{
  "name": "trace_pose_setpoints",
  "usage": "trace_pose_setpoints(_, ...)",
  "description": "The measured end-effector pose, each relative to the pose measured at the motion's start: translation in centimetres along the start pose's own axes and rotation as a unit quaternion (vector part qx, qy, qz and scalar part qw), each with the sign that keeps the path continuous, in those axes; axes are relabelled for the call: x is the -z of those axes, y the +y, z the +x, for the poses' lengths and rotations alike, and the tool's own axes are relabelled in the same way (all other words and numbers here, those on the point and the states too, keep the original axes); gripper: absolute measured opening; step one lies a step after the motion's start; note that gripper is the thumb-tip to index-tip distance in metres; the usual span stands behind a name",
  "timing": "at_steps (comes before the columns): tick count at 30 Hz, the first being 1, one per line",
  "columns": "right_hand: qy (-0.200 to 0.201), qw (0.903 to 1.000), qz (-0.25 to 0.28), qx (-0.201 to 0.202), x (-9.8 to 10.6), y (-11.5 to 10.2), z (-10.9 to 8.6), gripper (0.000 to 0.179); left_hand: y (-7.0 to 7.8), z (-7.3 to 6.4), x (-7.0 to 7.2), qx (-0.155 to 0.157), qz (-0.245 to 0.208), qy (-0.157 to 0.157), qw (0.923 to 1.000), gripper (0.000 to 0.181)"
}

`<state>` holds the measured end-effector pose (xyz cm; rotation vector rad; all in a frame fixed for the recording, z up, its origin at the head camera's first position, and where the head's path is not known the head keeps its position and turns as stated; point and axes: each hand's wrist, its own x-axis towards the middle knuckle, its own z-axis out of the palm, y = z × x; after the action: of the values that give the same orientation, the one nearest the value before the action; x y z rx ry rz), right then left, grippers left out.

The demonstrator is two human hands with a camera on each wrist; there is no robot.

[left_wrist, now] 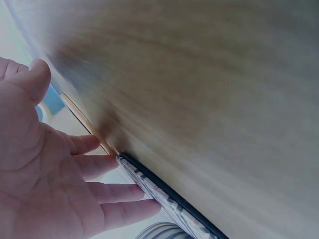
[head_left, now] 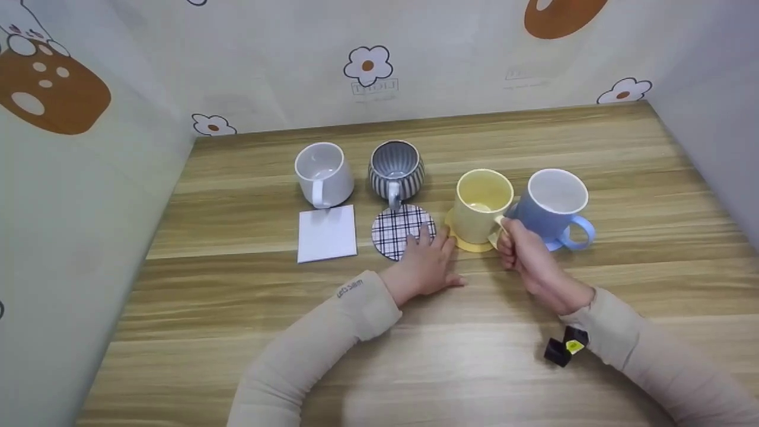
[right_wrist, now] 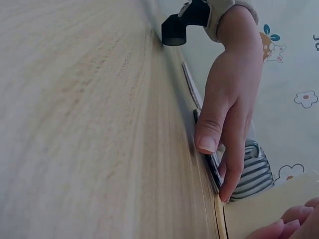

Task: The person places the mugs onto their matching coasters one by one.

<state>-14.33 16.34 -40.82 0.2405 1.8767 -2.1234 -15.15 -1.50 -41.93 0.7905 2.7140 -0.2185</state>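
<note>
My right hand [head_left: 531, 255] grips the handle of a pale yellow mug [head_left: 481, 204], which stands on a yellow coaster [head_left: 459, 242]. My left hand [head_left: 424, 264] lies spread, its fingers extended across a round plaid coaster [head_left: 391, 234] and up to the yellow coaster's left edge. From the left wrist view, the fingertips of the left hand [left_wrist: 65, 169] meet the rims of the plaid coaster [left_wrist: 167, 196] and the yellow coaster. Curled fingers of the right hand [right_wrist: 294, 224] show at the corner of the right wrist view, beside the yellow mug [right_wrist: 264, 209].
Right of the yellow mug stands a blue mug [head_left: 542, 213] on a blue coaster [head_left: 554, 244]. A grey striped mug [head_left: 396, 172] stands behind the plaid coaster. Further left, a white mug [head_left: 325, 178] stands behind a square white coaster [head_left: 327, 234]. Patterned walls enclose the wooden table [head_left: 225, 296].
</note>
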Motion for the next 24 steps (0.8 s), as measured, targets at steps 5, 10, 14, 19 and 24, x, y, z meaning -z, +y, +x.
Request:
trace_pose_setpoints(5, -0.002, 1.0000, -0.003, -0.002, -0.12, 0.13, -0.01, 0.045, -0.03, -0.14, 0.04, -0.001, -0.003, 0.004, 1.0000, 0.081)
trace_pose_setpoints(10, 0.002, 1.0000, -0.008, -0.001, -0.12, 0.34, -0.03, 0.045, -0.05, -0.16, 0.07, -0.002, -0.002, 0.003, 1.0000, 0.081)
trace_pose_setpoints(14, 0.004, 0.9999, -0.010, -0.006, -0.11, 0.42, -0.03, 0.045, -0.06, -0.12, -0.01, -0.003, -0.002, 0.005, 1.0000, 0.081)
trace_pose_setpoints(19, 0.006, 0.9999, -0.010, -0.006, -0.10, 0.47, -0.09, 0.045, -0.05, -0.09, -0.04, -0.005, 0.000, 0.008, 1.0000, 0.081)
trace_pose_setpoints(24, 0.005, 0.9998, -0.016, -0.004, -0.11, 0.43, -0.10, 0.045, -0.13, -0.03, 0.00, -0.004, -0.001, 0.006, 1.0000, 0.082)
